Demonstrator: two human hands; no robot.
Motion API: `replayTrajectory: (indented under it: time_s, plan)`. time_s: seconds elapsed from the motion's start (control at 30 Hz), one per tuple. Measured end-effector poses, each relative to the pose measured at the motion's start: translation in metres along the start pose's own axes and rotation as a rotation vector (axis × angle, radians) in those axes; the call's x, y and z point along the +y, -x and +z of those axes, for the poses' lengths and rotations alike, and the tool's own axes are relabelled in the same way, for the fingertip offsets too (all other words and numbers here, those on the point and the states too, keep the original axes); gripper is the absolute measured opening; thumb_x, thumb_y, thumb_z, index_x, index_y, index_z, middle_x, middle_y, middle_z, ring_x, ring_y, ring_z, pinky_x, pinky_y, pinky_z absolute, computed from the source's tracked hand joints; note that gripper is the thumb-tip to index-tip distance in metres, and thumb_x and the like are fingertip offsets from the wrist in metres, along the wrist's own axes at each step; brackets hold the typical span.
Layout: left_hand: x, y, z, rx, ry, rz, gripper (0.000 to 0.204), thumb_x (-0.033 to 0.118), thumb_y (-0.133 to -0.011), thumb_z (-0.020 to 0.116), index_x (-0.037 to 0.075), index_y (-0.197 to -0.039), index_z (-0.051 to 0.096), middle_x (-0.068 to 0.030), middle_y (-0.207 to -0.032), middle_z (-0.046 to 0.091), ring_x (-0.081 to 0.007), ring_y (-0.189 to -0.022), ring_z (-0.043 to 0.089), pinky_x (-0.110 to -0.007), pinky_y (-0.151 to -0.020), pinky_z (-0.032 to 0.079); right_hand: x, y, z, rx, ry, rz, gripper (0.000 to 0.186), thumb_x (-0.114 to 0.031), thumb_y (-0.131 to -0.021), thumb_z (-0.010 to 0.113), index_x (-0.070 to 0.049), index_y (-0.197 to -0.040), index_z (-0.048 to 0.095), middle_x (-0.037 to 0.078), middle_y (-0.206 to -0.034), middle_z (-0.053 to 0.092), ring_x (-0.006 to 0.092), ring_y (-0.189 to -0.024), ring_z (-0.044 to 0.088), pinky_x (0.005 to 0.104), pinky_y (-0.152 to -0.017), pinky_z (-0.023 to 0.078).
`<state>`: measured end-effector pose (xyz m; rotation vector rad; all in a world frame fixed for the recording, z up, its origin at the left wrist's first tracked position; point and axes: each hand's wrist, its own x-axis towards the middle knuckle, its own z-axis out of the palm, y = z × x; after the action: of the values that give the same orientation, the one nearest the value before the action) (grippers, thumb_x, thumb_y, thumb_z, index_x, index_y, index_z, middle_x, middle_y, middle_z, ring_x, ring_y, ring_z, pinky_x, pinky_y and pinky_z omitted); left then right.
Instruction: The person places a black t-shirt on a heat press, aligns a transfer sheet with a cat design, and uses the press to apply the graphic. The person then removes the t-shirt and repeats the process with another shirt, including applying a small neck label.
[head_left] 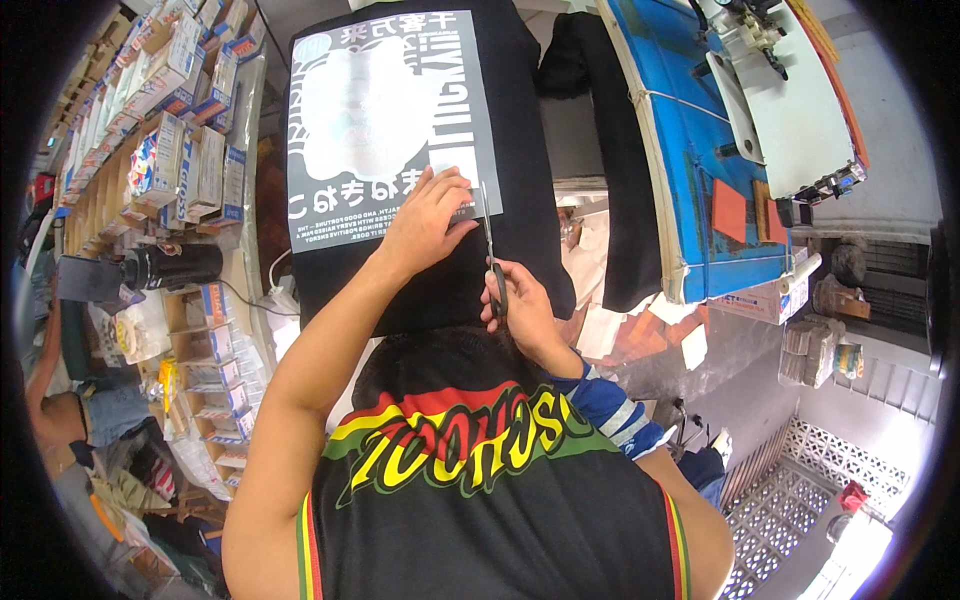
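Scissors (489, 235) are in the right hand (525, 310), its fingers closed round the dark handles; long axis runs away from the body, tips forward. Key relation: blades cross the near edge of the printed sheet (365, 120) close to its near-right corner, roughly parallel to the sheet's right edge. Can't tell whether the blades are parted. Sheet lies ahead and a bit left of the right hand, long axis also pointing away, slightly skewed, on top of a black garment (525, 200). Left hand (430, 215) is nearer the sheet: palm down on its near-right part, thumb apart from the fingers; can't tell if it pinches any of the film. Main obstruction: left fingertips sit just beside the blades, on their left. Right side of the blades is only sheet margin and black cloth. Further right: another black cloth piece (610, 150), loose papers (590, 250), then a blue board (670, 90). Small boxes (155, 165) stacked well left.
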<state>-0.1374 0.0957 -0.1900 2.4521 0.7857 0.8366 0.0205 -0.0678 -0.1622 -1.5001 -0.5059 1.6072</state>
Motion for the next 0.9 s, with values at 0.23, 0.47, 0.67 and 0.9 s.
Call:
replayTrajectory:
  time_s: [0.23,0.47,0.67,0.9]
  plan:
    - [-0.005,0.003,0.005,-0.001,0.016,-0.011,0.037,0.014,-0.083,0.081,0.005,-0.114,0.063,-0.0114,-0.130,0.062,-0.0356,-0.137,0.052,-0.057,-0.119,0.036,0.003,0.002,-0.004,-0.010,-0.007,0.014,0.046,-0.029,-0.103,0.067,-0.005,-0.139,0.054,0.003,-0.086,0.063,0.0116,-0.065,0.064,0.0246,-0.052,0.051]
    - [0.004,0.001,0.004,0.023,-0.101,0.069,0.016,0.010,-0.089,0.070,0.008,-0.105,0.072,-0.0055,-0.122,0.072,-0.0328,-0.129,0.060,-0.052,-0.114,0.045,-0.008,0.002,0.004,0.038,0.013,0.035,0.040,-0.027,-0.103,0.067,-0.005,-0.135,0.058,0.003,-0.083,0.063,0.0114,-0.063,0.064,0.0241,-0.049,0.049]
    - [0.021,0.003,-0.006,0.081,-0.033,0.089,0.018,0.003,-0.085,0.066,0.006,-0.101,0.073,-0.0070,-0.115,0.075,-0.0299,-0.114,0.070,-0.047,-0.103,0.055,-0.029,-0.022,0.010,0.065,-0.050,0.005,0.030,-0.025,-0.103,0.067,-0.004,-0.124,0.062,0.002,-0.080,0.062,0.0113,-0.062,0.063,0.0241,-0.048,0.048]
    - [0.032,0.001,-0.015,0.103,-0.002,0.070,0.018,0.004,-0.084,0.066,0.004,-0.100,0.073,-0.0094,-0.112,0.076,-0.0304,-0.110,0.072,-0.042,-0.098,0.057,-0.028,-0.024,0.014,0.070,0.028,-0.020,0.028,-0.028,-0.105,0.063,-0.005,-0.120,0.062,0.003,-0.081,0.063,0.0124,-0.062,0.062,0.0247,-0.048,0.048]
